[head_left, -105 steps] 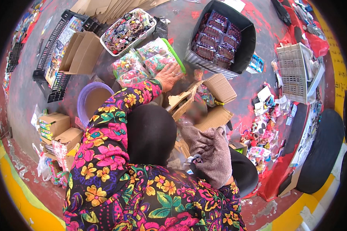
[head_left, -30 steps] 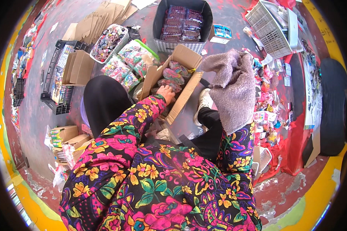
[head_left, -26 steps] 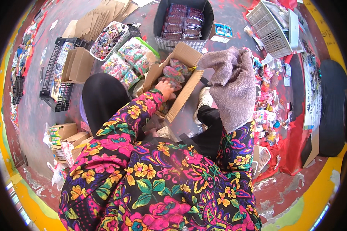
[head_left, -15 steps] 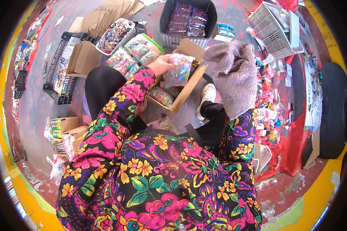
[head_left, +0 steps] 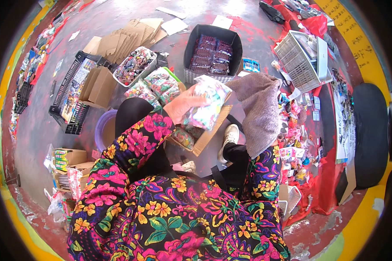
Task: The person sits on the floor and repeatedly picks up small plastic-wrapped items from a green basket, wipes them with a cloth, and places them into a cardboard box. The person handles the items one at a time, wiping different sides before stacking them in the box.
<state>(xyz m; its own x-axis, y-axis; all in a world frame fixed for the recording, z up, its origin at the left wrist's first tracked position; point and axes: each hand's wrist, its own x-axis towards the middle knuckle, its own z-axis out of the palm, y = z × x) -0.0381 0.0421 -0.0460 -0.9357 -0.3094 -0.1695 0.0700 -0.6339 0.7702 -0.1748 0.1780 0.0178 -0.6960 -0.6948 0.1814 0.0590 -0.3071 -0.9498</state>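
Note:
My left hand [head_left: 181, 106] is closed on a clear plastic bag [head_left: 210, 102] of small multicoloured pieces, raised above an open cardboard box [head_left: 211, 131]. Inside the box lie more filled bags [head_left: 183, 138], partly covered by my hand and the raised bag. A grey-mauve towel [head_left: 260, 111] hangs over the end of my right sleeve, to the right of the box. It hides my right hand, so its fingers do not show.
Beyond my left knee, several filled bags [head_left: 162, 82] lie beside a white basket of small items [head_left: 137, 65]. A black-lined bin of dark packets [head_left: 237, 54] stands ahead. Left are a black crate [head_left: 69, 127] and a purple tub [head_left: 100, 135]; a grey basket [head_left: 293, 56] stands far right.
My left hand has lifted the bag higher and toward me, turning it. The towel has shifted and hangs in a different fold. The view has tilted, showing more floor ahead.

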